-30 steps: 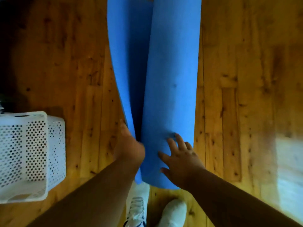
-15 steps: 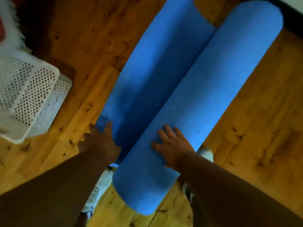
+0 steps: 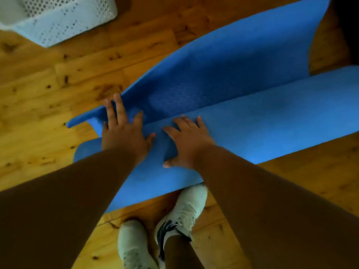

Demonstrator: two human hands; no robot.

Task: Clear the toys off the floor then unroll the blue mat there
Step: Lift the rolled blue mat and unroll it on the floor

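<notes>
The blue mat [image 3: 242,78] lies partly unrolled on the wooden floor, running from lower left to upper right. Its rolled part [image 3: 272,125] is a thick cylinder nearest me; the loose flap spreads beyond it, its free corner curling up at the left. My left hand [image 3: 124,131] lies flat, fingers spread, across the flap's near end and the roll. My right hand [image 3: 188,142] presses palm-down on top of the roll, thumb hooked over its near side. Neither hand grips anything. No toys are visible on the floor.
A white perforated plastic basket [image 3: 64,22] stands on the floor at the upper left. My two feet in white sneakers [image 3: 182,212] stand just behind the roll. Bare wooden floor [image 3: 48,90] lies left of the mat and at the lower right.
The view has swung, so the mat now runs more sideways. More of the flap lies open, and my left hand has moved from the floor edge onto the mat beside my right hand.
</notes>
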